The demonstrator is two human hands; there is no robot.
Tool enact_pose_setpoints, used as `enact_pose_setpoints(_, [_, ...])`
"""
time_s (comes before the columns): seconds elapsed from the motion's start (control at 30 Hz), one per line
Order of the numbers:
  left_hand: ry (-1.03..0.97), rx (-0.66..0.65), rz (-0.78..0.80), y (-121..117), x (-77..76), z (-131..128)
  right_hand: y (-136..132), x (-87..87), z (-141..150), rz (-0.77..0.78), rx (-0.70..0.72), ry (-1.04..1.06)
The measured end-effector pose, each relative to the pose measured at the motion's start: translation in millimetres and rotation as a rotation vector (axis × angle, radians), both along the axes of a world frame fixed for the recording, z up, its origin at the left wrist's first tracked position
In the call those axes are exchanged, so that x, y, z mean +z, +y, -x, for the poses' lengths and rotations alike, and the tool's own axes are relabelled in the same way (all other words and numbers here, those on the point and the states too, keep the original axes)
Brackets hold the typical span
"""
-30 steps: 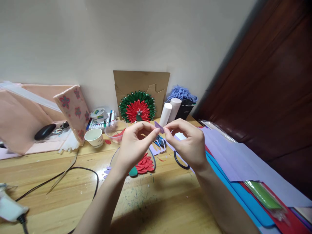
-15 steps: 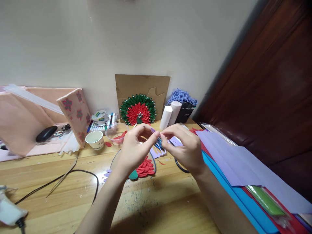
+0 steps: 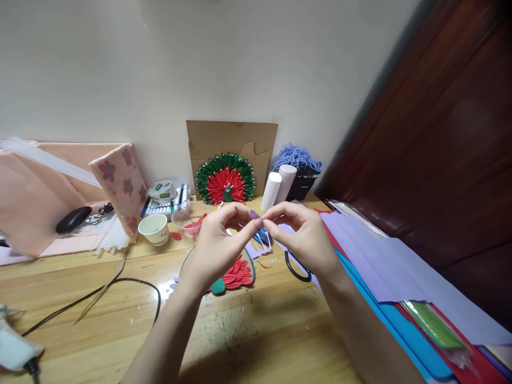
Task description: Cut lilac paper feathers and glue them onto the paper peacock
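Between the fingertips of my left hand and my right hand is a small purple paper petal. Both hands pinch it, thumbs and forefingers meeting above the table. Below my left wrist lies a round board with red petals and a green leaf-shaped piece on it, partly covered by my arm. Cut purple paper scraps lie beneath the fingertips. The dark handle loop of a pair of scissors shows under my right hand.
A peacock-like red and green fan piece leans on cardboard. A paper cup and clear bowl stand left. Purple sheets lie right. A glue gun and black cable are at left.
My right hand's fingers have shifted slightly on the purple petal, and more of the scissors' handle shows below that hand. The view has moved a little.
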State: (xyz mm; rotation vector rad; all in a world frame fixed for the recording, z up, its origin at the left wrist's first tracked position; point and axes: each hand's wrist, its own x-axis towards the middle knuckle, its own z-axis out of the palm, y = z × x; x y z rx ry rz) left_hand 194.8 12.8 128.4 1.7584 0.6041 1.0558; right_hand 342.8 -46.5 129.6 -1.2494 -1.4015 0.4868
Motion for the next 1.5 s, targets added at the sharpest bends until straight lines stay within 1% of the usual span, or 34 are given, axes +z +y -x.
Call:
enact_pose_setpoints(0.17, [-0.018, -0.026, 0.018, 0.7, 1.1, 0.3, -0.1, -0.5, -2.7, 0.049, 0.053, 0.068])
enact_pose_setpoints(0.4, [0.063, -0.049, -0.003, 0.0, 2.5, 0.7, -0.9, -0.4, -1.6, 0.032, 0.036, 0.019])
enact_pose_setpoints(0.5, [0.054, -0.016, 0.004, -0.8, 1.6, -0.5, -1.6, 0.6, 0.7, -0.023, 0.030, -0.009])
enact_pose_setpoints(0.63, [-0.039, 0.054, 0.035, -1.3, 1.9, -3.8, -3.7, 1.9, 3.6, -0.140, -0.031, -0.129])
enact_pose_setpoints(0.77, [-0.118, 0.065, 0.085, -1.8, 3.6, -6.3, -4.6, 0.0, 4.8, -0.221, -0.089, -0.198])
enact_pose_setpoints(0.9, [-0.136, 0.065, 0.118, -2.3, 4.0, -6.6, -4.1, -1.6, 5.1, -0.317, -0.144, -0.302])
enact_pose_setpoints(1.03, [-0.137, 0.072, 0.130, -2.0, 3.6, -6.4, -3.7, -2.1, 4.4, -0.408, -0.167, -0.433])
enact_pose_setpoints(1.2, [-0.111, 0.087, 0.116, -1.2, 2.5, -6.8, -3.1, -3.2, 2.4, -0.442, -0.181, -0.544])
enact_pose_setpoints(1.33, [-0.102, 0.075, 0.123, -0.5, 1.6, -6.4, -2.4, -3.6, 0.1, -0.477, -0.184, -0.623])
enact_pose_setpoints(1.5, [-0.089, 0.080, 0.122, 0.6, 3.8, -3.4, -2.1, -3.7, -1.9, -0.454, -0.160, -0.632])
